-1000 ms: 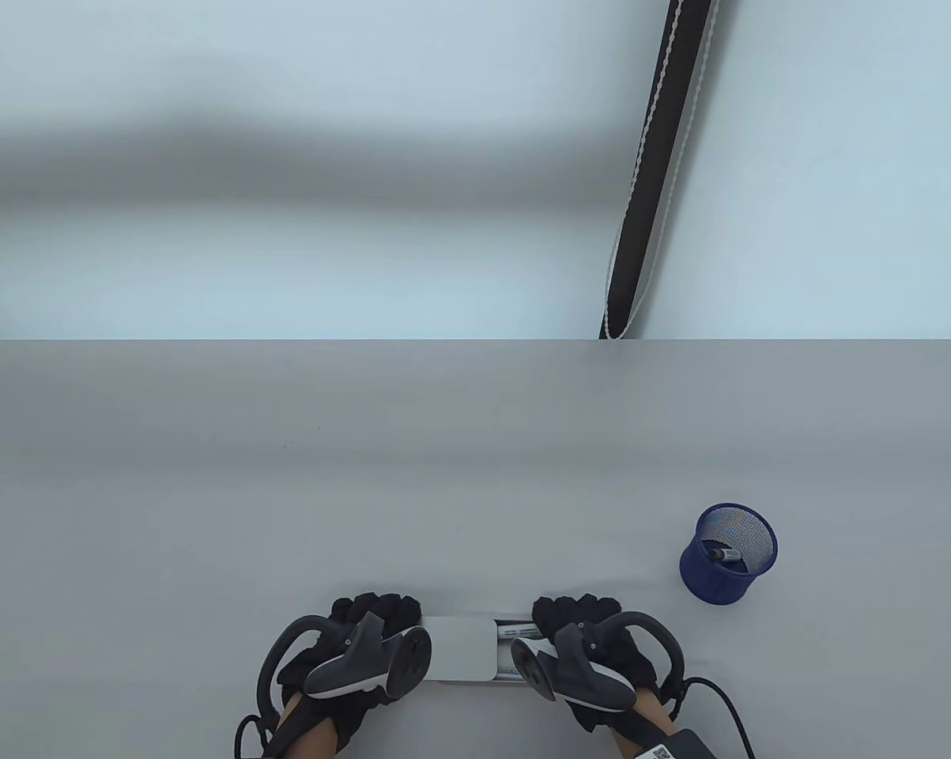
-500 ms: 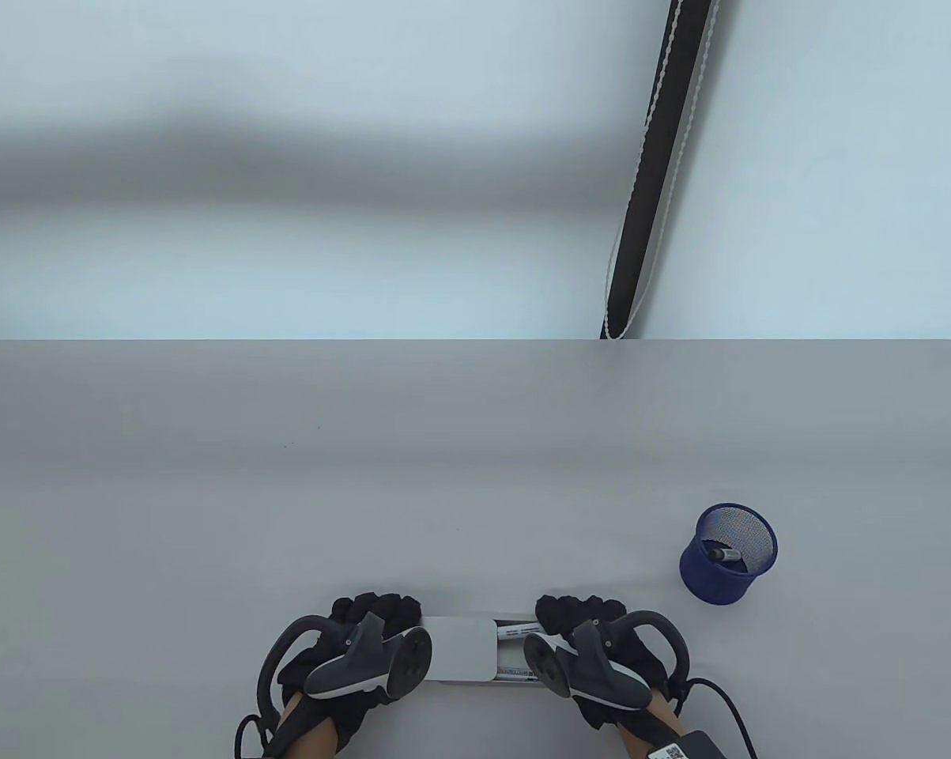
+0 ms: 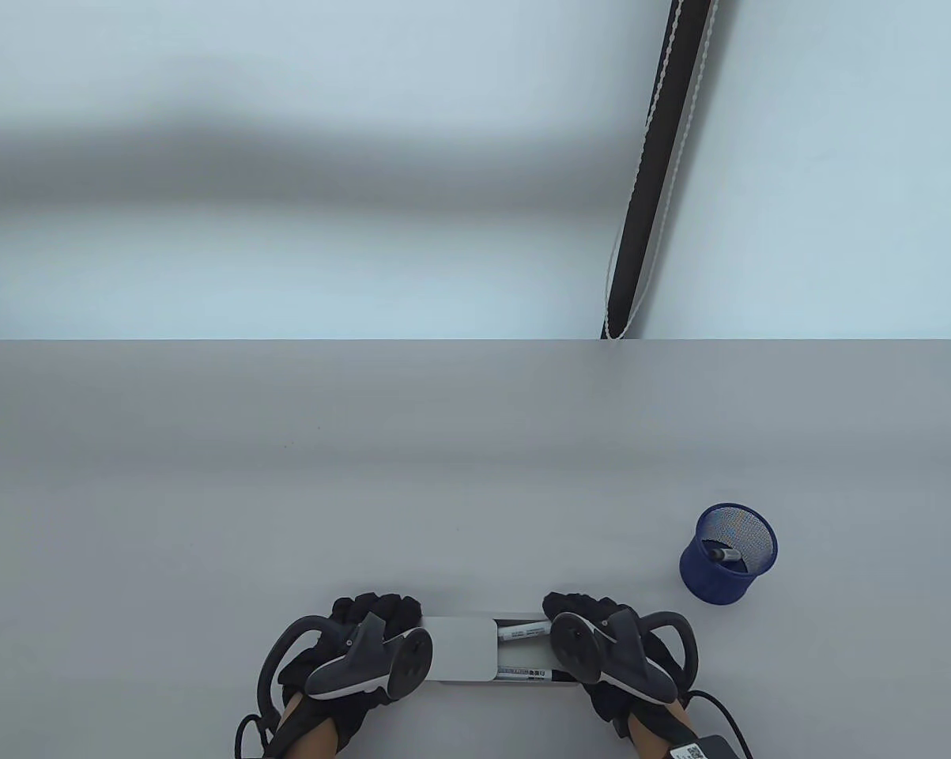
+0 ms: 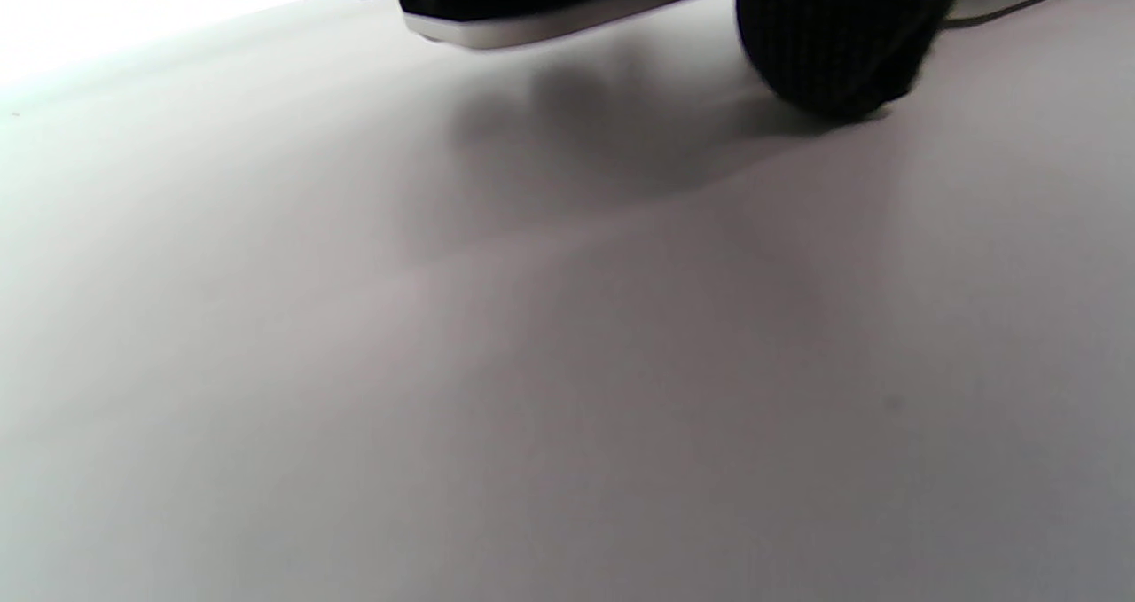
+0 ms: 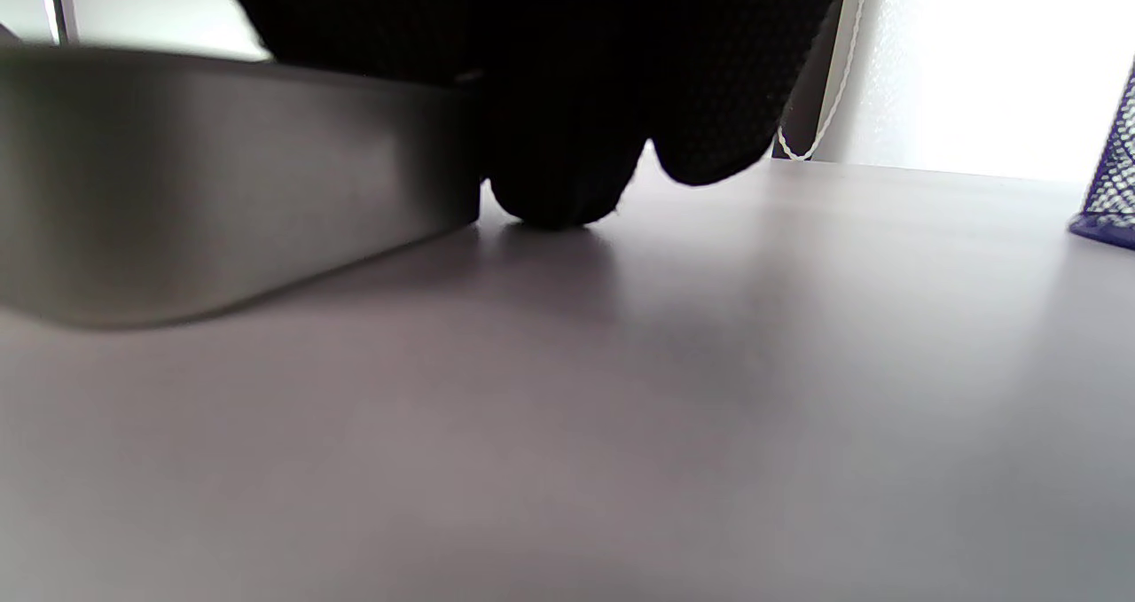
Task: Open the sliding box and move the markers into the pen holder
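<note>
The white sliding box (image 3: 461,648) lies at the table's near edge. My left hand (image 3: 376,613) grips its left end, fingers curled over the far side. My right hand (image 3: 582,610) grips the right end of the inner tray (image 5: 222,168), which is drawn out to the right. Two markers (image 3: 526,631) lie in the exposed part of the tray, one at the far side and one at the near side (image 3: 526,674). The blue mesh pen holder (image 3: 726,555) stands to the right with one marker (image 3: 726,553) in it. In the left wrist view, gloved fingers (image 4: 833,43) touch the table beside the box edge (image 4: 532,30).
The grey table (image 3: 443,474) stretches far behind the box. A dark pole with a white cord (image 3: 649,182) hangs behind the table's far edge. The pen holder's base (image 5: 1108,199) shows at the right edge of the right wrist view.
My right hand has moved to the right, sliding the tray further out of the box. More of the two markers shows. The left hand has stayed put.
</note>
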### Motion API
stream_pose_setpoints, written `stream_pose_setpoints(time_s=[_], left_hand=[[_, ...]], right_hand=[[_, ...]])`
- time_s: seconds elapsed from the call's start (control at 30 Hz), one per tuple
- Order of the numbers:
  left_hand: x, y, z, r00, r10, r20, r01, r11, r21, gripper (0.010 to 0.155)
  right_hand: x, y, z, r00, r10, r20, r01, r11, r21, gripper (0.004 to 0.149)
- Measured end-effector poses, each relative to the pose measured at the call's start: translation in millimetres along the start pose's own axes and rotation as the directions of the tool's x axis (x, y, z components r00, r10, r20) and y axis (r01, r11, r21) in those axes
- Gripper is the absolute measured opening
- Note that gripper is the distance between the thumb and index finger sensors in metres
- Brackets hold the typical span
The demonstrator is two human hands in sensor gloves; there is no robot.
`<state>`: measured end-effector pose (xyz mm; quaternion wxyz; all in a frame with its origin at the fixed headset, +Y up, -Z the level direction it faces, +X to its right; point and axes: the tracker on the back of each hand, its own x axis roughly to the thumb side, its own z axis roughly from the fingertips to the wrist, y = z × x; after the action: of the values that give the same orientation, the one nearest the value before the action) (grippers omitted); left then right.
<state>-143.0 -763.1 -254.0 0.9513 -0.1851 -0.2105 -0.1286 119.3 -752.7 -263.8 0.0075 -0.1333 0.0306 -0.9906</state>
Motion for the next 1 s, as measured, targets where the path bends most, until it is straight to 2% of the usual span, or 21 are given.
stream_pose_setpoints(time_s=[0.53, 1.0], left_hand=[[2, 1, 0, 1.0, -0.014, 0.001, 0.014, 1.0, 0.003, 0.078], [2, 1, 0, 1.0, -0.014, 0.001, 0.014, 1.0, 0.003, 0.078]], right_hand=[[-22, -5, 0, 0.987, -0.142, -0.072, 0.143, 0.989, 0.02, 0.042], [-42, -13, 0, 0.949, -0.291, -0.117, 0.296, 0.955, 0.027, 0.043]])
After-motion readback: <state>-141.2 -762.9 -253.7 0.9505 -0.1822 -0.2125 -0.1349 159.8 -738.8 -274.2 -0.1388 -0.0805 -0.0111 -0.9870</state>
